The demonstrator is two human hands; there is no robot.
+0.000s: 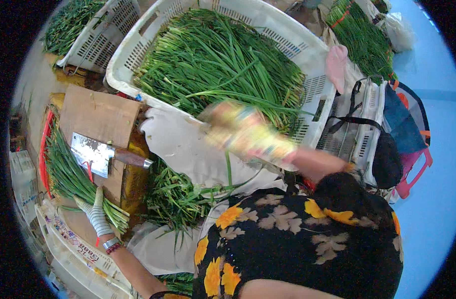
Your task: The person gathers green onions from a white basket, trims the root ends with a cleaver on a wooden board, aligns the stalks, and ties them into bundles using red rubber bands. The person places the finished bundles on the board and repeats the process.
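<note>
My left hand (pixel 94 216), in a pale ribbed glove, is closed around the lower stalks of a bundle of long green chives (pixel 69 166) at the left. The bundle lies beside a cleaver (pixel 92 154) with a wooden handle, on a cardboard-covered block (pixel 95 112). My right hand (pixel 231 125), in a colourful patterned glove, is motion-blurred over the near rim of a large white plastic crate (pixel 123 56). Heaped in the crate are loose green chives (pixel 220 63). Whether the right hand holds any of them is unclear.
Loose green leaves (pixel 179 194) lie between the block and my body. Another white crate (pixel 101 41) with greens stands at upper left. Bundled greens (pixel 362 45), a pink cloth or glove (pixel 336 67) and stacked white crates (pixel 370 123) are at the right. Red ties (pixel 46 149) hang beside the block.
</note>
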